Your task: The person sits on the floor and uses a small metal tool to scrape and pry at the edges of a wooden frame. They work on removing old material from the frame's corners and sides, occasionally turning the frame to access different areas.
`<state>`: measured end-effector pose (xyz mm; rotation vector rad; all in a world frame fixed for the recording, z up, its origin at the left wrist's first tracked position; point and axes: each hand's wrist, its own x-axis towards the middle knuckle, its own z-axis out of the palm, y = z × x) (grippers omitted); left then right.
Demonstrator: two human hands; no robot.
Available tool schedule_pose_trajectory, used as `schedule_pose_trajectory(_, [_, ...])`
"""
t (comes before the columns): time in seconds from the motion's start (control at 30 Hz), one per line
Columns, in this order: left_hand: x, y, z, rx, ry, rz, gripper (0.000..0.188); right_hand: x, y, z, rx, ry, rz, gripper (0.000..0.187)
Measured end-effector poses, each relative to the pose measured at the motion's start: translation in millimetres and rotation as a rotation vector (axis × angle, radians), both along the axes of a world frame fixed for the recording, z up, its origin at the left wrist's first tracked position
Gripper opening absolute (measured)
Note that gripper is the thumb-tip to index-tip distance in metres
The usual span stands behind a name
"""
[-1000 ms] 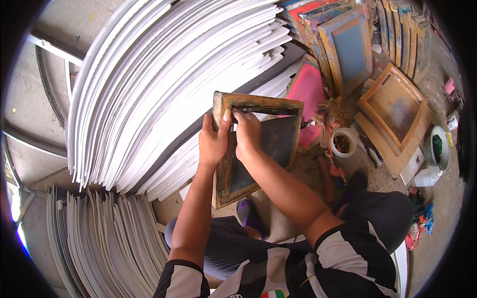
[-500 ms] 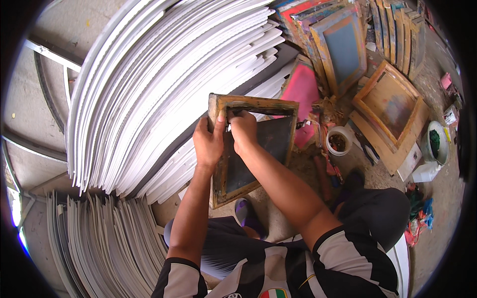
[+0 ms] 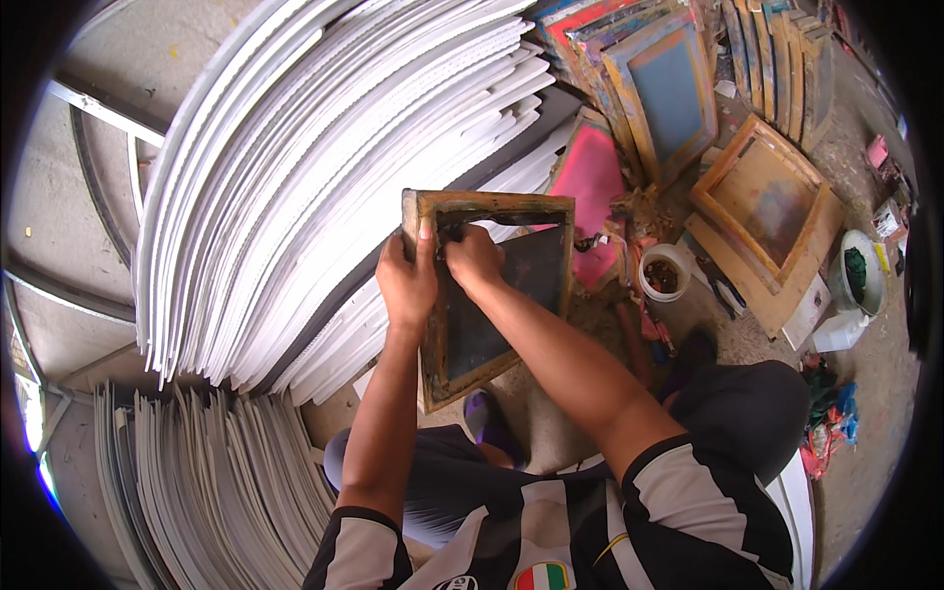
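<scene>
In front of my knees stands a wooden screen-printing frame (image 3: 506, 203), tilted, with dark mesh (image 3: 536, 267) across it. The mesh is loose from the top rail, and a gap shows there. My left hand (image 3: 406, 287) is closed round the frame's left rail near the upper corner, its thumb lying along the front. My right hand (image 3: 474, 259) reaches inside that corner with curled fingers, pinching the mesh's torn edge; the fingertips are partly hidden.
White sheets (image 3: 324, 187) are piled at the left, with grey sheets (image 3: 216, 472) below. Several used screens (image 3: 674, 98) lean at the back right. Another wooden frame (image 3: 762, 202) lies on cardboard. Nearby are a white tub (image 3: 665, 272), pliers (image 3: 726, 288) and a bowl (image 3: 865, 280).
My right hand has shifted slightly left and down, closer to the frame's left rail. The frame has moved a little to the left, with my left hand still gripping it.
</scene>
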<state>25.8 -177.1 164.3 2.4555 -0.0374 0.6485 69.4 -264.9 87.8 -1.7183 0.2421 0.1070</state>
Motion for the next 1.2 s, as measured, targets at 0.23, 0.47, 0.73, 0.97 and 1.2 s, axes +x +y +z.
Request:
schedule_pose_trajectory(0.23, [-1.8,9.5,-4.7,0.017,-0.009,0.02,0.051,-2.7,-0.1,-6.6,0.073,-0.01,0.081,0.049])
schedule_pose_trajectory(0.47, [-16.0,26.5,-4.9,-0.106,0.005,0.018,0.048,-47.7,-39.9,18.0,-0.311,-0.958,-0.27,0.022])
schedule_pose_trajectory(0.73, [-18.6,8.4,-1.0,0.007,-0.08,-0.099,0.045,-49.7,-45.5,8.4,-0.375,-1.116,-0.101,0.04])
schedule_pose_trajectory(0.97, [-17.5,0.2,-1.6,0.005,-0.078,-0.111,0.045,-57.2,-21.1,12.7,-0.202,-0.951,-0.301,0.047])
schedule_pose_trajectory(1.2, [-17.8,2.1,5.2,0.001,-0.047,-0.133,0.04,-54.4,-15.6,1.9,-0.304,-0.944,-0.248,0.047])
